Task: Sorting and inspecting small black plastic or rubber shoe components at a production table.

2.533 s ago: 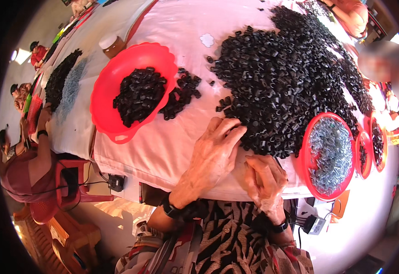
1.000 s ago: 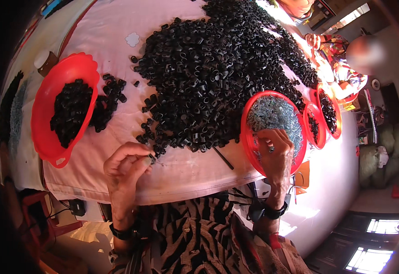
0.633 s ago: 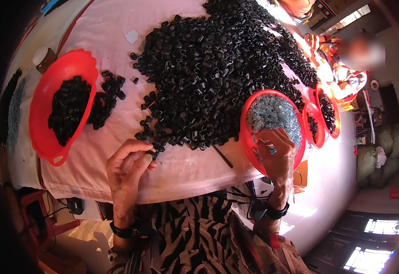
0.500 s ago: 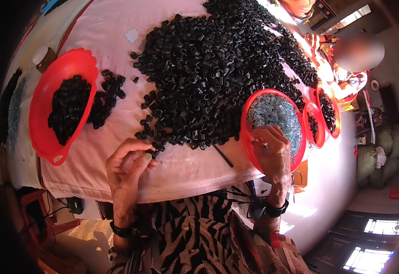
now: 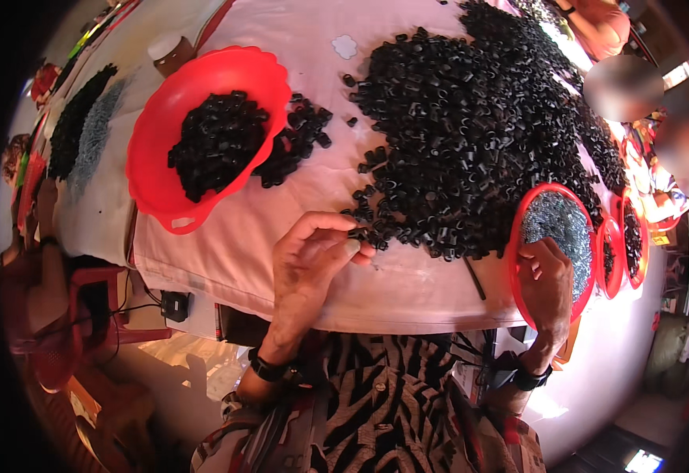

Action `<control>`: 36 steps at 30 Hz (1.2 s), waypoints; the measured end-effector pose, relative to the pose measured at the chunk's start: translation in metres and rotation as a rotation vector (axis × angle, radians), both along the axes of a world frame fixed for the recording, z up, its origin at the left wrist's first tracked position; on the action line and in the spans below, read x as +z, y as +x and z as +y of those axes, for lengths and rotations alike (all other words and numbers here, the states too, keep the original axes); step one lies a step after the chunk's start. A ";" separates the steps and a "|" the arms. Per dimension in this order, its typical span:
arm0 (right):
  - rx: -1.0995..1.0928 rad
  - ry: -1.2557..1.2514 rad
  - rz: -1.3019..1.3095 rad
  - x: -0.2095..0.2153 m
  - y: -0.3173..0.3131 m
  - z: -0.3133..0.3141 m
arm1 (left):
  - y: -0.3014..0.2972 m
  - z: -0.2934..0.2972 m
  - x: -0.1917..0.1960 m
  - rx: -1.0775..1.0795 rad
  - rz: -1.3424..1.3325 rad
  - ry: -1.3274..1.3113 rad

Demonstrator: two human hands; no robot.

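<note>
At the near edge of a big heap of small black plastic caps (image 5: 455, 142), my left hand (image 5: 307, 264) is closed in a pinch. A black cap (image 5: 364, 234) shows between its thumb and fingers. My right hand (image 5: 548, 282) is over a red basket (image 5: 515, 276) of tiny silvery-blue metal pieces (image 5: 556, 225). Its fingers are curled together, and whatever they hold is hidden. To the left, a red scalloped basket (image 5: 151, 162) holds more black pieces (image 5: 218, 142), with a small pile of loose ones (image 5: 297, 138) beside it.
A pink cloth (image 5: 226, 260) covers the table. A thin dark rod (image 5: 475, 280) lies near its front edge. Two smaller red baskets (image 5: 611, 272) stand at the right, near other people. A brown jar with a white lid (image 5: 173, 57) stands behind the scalloped basket. A red stool (image 5: 96, 307) is at lower left.
The whole view has swung left, so the table and both hands appear farther right. My left hand keeps its pinch by the heap; my right hand stays over the metal pieces, its fingers still curled.
</note>
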State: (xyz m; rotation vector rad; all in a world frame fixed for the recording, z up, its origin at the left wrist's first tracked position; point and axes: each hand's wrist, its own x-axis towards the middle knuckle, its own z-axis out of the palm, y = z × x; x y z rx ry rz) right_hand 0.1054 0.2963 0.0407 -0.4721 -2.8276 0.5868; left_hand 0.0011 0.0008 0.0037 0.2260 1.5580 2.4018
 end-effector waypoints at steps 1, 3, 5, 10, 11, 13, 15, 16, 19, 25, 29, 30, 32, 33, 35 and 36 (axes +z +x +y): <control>0.010 -0.005 0.001 0.000 -0.002 0.000 | 0.000 -0.001 -0.001 0.001 0.004 0.002; -0.006 -0.110 0.070 -0.002 -0.005 0.000 | 0.000 -0.002 0.000 0.002 0.017 -0.008; -0.014 -0.148 0.102 -0.002 -0.007 -0.004 | -0.002 -0.003 0.000 0.004 0.017 0.000; -0.060 -0.231 0.145 -0.003 -0.008 -0.005 | -0.002 -0.004 0.002 0.002 0.004 0.021; -0.064 -0.218 0.149 -0.003 -0.007 -0.006 | -0.002 -0.004 0.002 0.000 0.007 0.018; -0.065 -0.204 0.154 -0.002 -0.007 -0.007 | -0.002 -0.004 0.001 0.000 0.010 0.017; -0.083 -0.190 0.129 -0.001 -0.006 -0.009 | -0.003 -0.006 0.001 -0.010 0.008 0.016; -0.080 -0.187 0.130 -0.001 -0.006 -0.010 | -0.003 -0.006 0.000 -0.007 0.009 0.020; -0.113 -0.261 0.200 -0.004 -0.003 -0.010 | -0.003 -0.005 -0.001 0.004 0.015 0.063; -0.088 -0.381 0.175 0.000 0.000 -0.007 | -0.003 -0.003 -0.004 0.042 0.023 0.065; -0.071 -0.454 0.216 -0.002 0.002 -0.008 | -0.004 -0.004 -0.003 0.006 -0.001 0.122; -0.085 -0.468 0.234 -0.003 0.002 -0.008 | -0.004 -0.002 -0.002 0.012 -0.030 0.154; -0.092 -0.479 0.247 -0.002 0.002 -0.011 | -0.003 0.000 -0.003 0.002 -0.047 0.169; -0.106 -0.490 0.260 -0.001 0.002 -0.013 | -0.002 0.000 -0.004 -0.016 -0.066 0.183; -0.100 -0.417 0.284 -0.003 0.003 -0.013 | -0.001 0.004 -0.002 -0.039 -0.075 0.184; -0.098 -0.346 0.308 -0.004 0.003 -0.015 | 0.000 0.005 -0.002 -0.065 -0.085 0.182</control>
